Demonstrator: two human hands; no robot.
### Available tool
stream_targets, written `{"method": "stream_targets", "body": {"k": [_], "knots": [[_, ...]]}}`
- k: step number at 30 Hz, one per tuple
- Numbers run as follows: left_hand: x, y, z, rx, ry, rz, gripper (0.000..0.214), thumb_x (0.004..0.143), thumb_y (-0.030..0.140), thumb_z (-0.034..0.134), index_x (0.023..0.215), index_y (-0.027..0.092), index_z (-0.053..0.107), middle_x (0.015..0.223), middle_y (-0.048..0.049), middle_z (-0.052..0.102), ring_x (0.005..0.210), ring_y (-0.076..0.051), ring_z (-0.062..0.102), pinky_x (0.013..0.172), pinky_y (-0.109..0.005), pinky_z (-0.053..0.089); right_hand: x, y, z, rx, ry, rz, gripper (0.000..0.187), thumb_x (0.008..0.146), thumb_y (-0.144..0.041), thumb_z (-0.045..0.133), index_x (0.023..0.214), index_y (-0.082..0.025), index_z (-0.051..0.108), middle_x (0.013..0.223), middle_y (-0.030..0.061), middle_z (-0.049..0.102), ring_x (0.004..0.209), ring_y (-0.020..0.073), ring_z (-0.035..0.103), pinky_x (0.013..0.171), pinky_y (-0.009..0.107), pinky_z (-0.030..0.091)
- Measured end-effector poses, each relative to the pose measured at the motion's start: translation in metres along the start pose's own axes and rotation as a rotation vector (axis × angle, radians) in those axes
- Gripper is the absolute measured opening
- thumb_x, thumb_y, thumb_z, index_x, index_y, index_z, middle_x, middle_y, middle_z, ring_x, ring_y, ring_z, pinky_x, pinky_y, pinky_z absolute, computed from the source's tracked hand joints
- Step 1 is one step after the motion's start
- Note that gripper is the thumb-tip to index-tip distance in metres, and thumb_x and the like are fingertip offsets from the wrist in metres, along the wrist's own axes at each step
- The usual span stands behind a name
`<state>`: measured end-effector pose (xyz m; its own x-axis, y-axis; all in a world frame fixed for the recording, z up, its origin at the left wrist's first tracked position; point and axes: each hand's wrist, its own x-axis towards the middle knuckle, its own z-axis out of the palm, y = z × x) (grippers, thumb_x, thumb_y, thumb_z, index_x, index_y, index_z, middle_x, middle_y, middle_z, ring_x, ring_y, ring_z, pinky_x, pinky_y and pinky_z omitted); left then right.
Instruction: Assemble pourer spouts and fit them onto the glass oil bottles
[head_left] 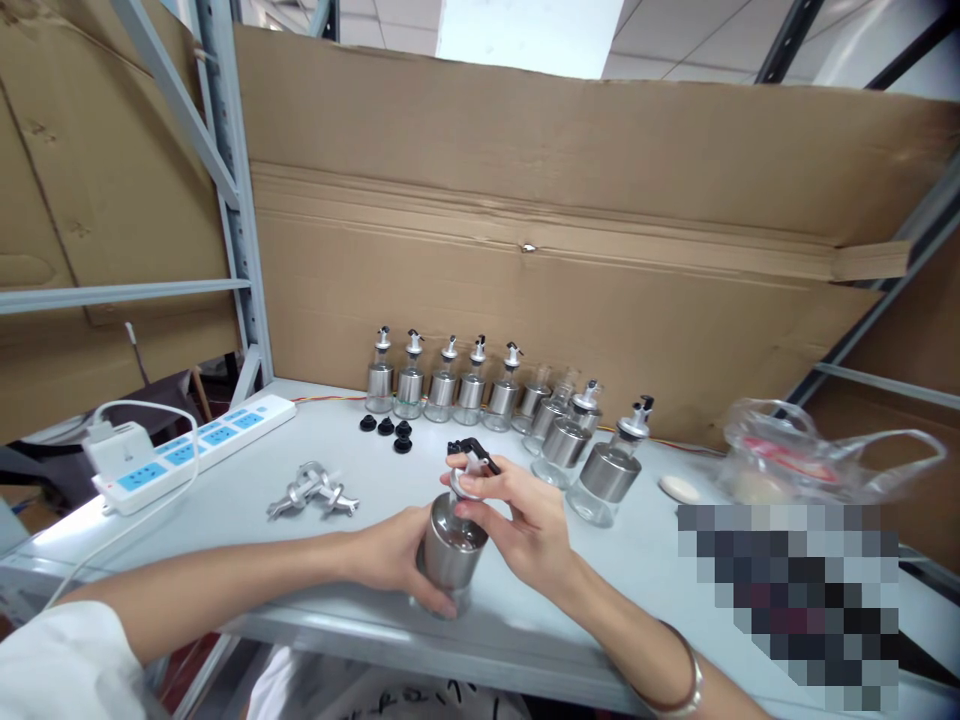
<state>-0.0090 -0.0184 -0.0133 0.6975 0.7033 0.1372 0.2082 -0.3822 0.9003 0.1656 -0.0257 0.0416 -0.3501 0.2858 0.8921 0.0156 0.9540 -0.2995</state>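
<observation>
Near the bench's (225, 520) front edge, the left hand (394, 555) wraps the steel bottle (450, 550) while the right hand (517, 520) pinches its spout cap (469, 470). Loose spouts (311, 492) lie left; finished bottles (480, 392) line the back cardboard, well apart.

I'm looking at a small assembly or packing bench in a warehouse-like workshop. Grey steel racking (231, 200) frames the bay, lined at the back and side with plain cardboard sheets (570, 260). On the white worktable (225, 530) stands a row of identical glass-and-steel dispenser bottles (442, 385), with loose black stoppers (390, 430) and metal spout parts (311, 492) nearby, plus a single bottle (450, 555) at the front edge. A power strip (202, 440) lies on the left; panelled ceiling tiles (667, 40) show overhead.
</observation>
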Motion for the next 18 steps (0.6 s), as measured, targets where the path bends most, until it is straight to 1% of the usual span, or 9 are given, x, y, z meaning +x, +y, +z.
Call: {"method": "stream_targets", "body": {"k": [7,12,15,18], "knots": [[-0.0006,-0.0034,-0.0003,0.003,-0.007,0.016,0.049,0.054,0.032,0.082,0.094,0.015,0.058,0.084,0.0003,0.058,0.085,-0.019,0.052,0.079,-0.032,0.045,0.0003,-0.0020,0.0001,-0.019,0.010,-0.025,0.019,0.080,-0.007,0.064,0.093,-0.021,0.062,0.093,0.0081,0.071,0.088,0.0212,0.070,0.066,0.030,0.059],[-0.0005,-0.0050,-0.0004,0.012,-0.011,0.030,0.047,0.055,0.034,0.083,0.090,0.015,0.058,0.083,0.0002,0.059,0.087,-0.020,0.053,0.080,-0.032,0.046,-0.0010,-0.0020,0.0012,0.006,0.012,-0.005,0.016,0.082,-0.007,0.062,0.090,-0.021,0.059,0.092,0.0077,0.069,0.089,0.0212,0.070,0.068,0.032,0.059],[-0.0004,-0.0048,-0.0003,0.014,-0.013,0.041,0.049,0.056,0.034,0.083,0.094,0.015,0.059,0.083,-0.0003,0.061,0.088,-0.020,0.054,0.081,-0.032,0.046,-0.0017,-0.0018,0.0017,0.012,0.012,-0.010,0.016,0.082,-0.007,0.061,0.089,-0.021,0.058,0.092,0.0075,0.068,0.088,0.0210,0.069,0.068,0.032,0.059],[-0.0008,-0.0042,0.0002,0.020,-0.018,0.028,0.052,0.056,0.035,0.083,0.098,0.014,0.059,0.088,-0.0021,0.062,0.090,-0.021,0.055,0.082,-0.033,0.046,-0.0020,-0.0019,0.0012,0.003,0.008,-0.015,0.017,0.082,-0.007,0.061,0.089,-0.021,0.057,0.093,0.0074,0.068,0.088,0.0210,0.070,0.067,0.032,0.059]]}}
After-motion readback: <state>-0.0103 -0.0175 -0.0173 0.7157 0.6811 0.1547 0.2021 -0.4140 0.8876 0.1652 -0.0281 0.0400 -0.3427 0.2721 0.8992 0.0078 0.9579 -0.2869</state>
